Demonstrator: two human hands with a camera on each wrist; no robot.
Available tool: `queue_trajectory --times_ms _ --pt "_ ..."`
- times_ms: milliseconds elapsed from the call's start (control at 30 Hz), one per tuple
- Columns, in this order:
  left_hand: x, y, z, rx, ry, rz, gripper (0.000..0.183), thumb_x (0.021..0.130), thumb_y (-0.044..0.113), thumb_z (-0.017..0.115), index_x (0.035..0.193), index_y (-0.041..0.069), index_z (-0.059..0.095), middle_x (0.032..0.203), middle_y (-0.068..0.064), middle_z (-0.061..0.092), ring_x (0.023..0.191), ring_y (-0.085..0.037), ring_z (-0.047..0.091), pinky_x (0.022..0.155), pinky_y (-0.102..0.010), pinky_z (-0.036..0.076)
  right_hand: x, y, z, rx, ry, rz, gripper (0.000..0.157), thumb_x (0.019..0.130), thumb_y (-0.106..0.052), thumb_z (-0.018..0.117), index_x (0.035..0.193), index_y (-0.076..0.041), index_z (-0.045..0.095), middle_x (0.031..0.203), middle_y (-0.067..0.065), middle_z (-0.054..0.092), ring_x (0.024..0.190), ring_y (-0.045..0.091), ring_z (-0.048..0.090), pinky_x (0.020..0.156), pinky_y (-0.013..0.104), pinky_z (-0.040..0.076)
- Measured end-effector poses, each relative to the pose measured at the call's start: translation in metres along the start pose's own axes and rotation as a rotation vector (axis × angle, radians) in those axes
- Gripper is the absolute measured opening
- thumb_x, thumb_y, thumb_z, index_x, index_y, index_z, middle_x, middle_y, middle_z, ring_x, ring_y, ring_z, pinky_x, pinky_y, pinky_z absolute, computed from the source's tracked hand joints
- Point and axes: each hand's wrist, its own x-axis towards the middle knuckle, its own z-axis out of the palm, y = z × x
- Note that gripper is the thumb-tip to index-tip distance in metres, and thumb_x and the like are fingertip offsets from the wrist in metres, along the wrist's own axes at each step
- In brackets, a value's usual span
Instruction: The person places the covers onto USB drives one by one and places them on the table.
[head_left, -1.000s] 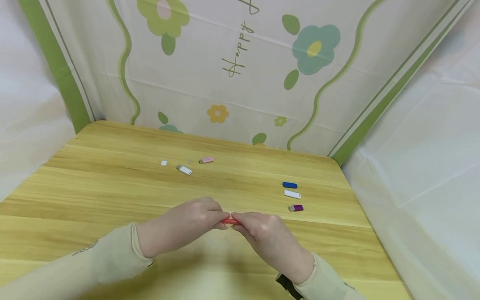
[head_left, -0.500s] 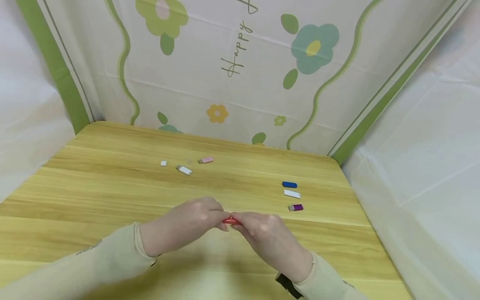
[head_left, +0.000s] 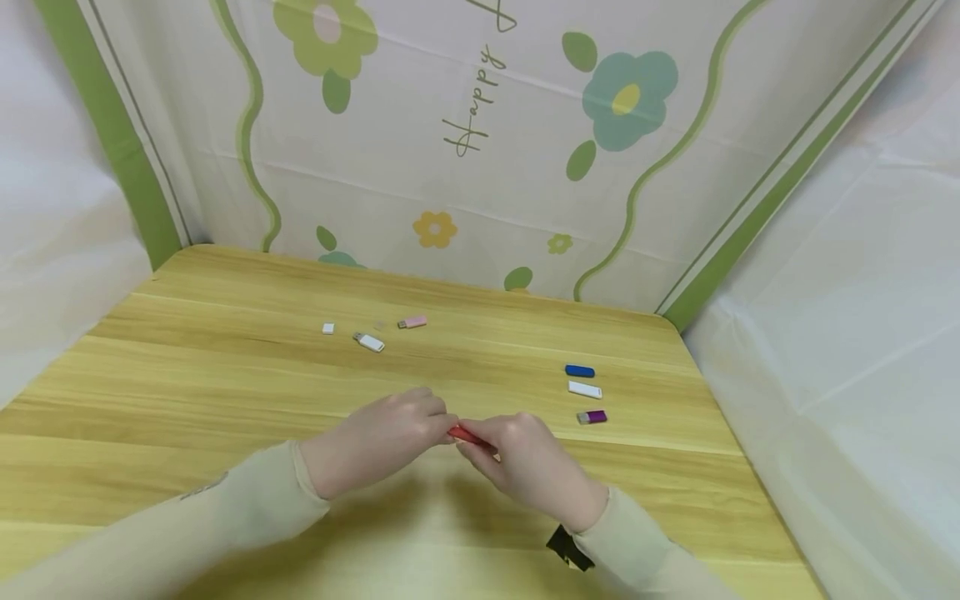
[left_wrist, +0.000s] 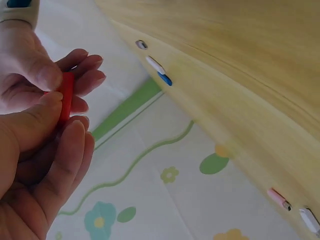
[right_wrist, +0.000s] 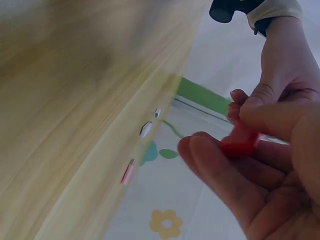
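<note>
**Red piece pinched at both ends, above the table**

Left hand is pinching the left end, thumb against fingers; right hand is gripping the right end likewise. Two-ended hold is probably giving control: each hand steadying its end, so force can work against force. Raised position is likely leaving room for fingers to curl underneath.

Piece is sitting at lower middle of the head view, bridging the narrow gap between the fingertips and sloping down toward the right. In the left wrist view it is standing near upright at the left, the two thumbs close together on it. Right wrist view is blurring it. Fingers are covering both ends; cannot tell whether it is one part or two.

Loose items are lying farther up the frame, apparently kept out of the hands' way. Left of centre: white cap, white stick, see-through bit, pink stick. Right of centre, in a rough column: blue piece, white piece, purple stick. The wide space between the groups is looking deliberate, perhaps a sorting.
</note>
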Motion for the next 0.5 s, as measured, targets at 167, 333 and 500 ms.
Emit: queue_trajectory --times_ms 167,333,500 --pt "0.003 -0.006 0.008 0.08 -0.027 0.017 0.011 0.084 0.017 0.079 0.087 0.009 0.071 0.072 0.003 0.058 0.065 -0.01 0.05 0.059 -0.013 0.043 0.008 0.01 -0.002 0.045 -0.089 0.056 0.016 0.094 -0.012 0.069 0.106 -0.003 0.074 0.089 0.002 0.073 0.064 -0.002 0.055 0.057 0.013 0.046" --pt "0.012 -0.018 0.02 0.004 -0.089 -0.007 0.009 0.082 0.014 0.08 0.086 0.009 0.073 0.069 0.002 0.056 0.061 -0.008 0.048 0.058 -0.013 0.042 0.018 0.026 -0.004 0.038 -0.13 0.147 0.017 0.09 -0.013 0.074 0.106 -0.006 0.075 0.092 0.001 0.073 0.073 0.003 0.062 0.064 0.017 0.051" --pt "0.027 -0.039 0.045 -0.283 -0.219 -0.203 0.01 0.08 0.012 0.082 0.085 0.008 0.075 0.071 0.004 0.061 0.064 -0.007 0.053 0.061 -0.017 0.047 0.031 0.049 0.0 0.021 -0.165 0.232 0.017 0.087 -0.012 0.077 0.103 -0.006 0.076 0.091 0.001 0.073 0.075 0.006 0.064 0.067 0.019 0.052"
